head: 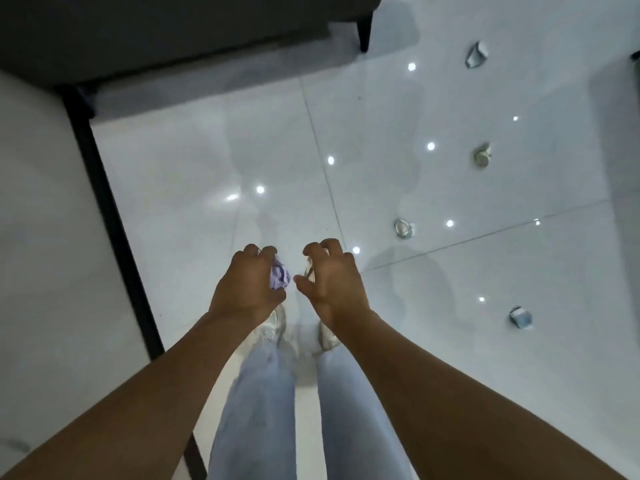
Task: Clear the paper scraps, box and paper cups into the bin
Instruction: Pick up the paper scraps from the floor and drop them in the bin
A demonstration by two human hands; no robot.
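Left hand point(247, 287): its fingers point(266, 254) are curled round a crumpled purple paper scrap point(280, 277).
Right hand point(330, 275): its fingers point(317, 247) are curled round a small thing point(309, 270). It is mostly hidden, so what it is cannot be told.
Hands: they are side by side, close but apart, held out over the floor point(214, 161).
Cups: 2 lie on the floor at the right, 1 point(482, 156) farther off and 1 point(403, 227) nearer the hands.
Scraps: 1 grey scrap point(476, 55) lies far off at the top right. 1 blue and white scrap point(521, 317) lies low at the right.
Floor: shiny white tiles with small bright light spots.
Legs: pale blue jeans point(256, 393) and white shoes point(273, 327) show under the hands.
Couch point(156, 32): dark, at the top left.
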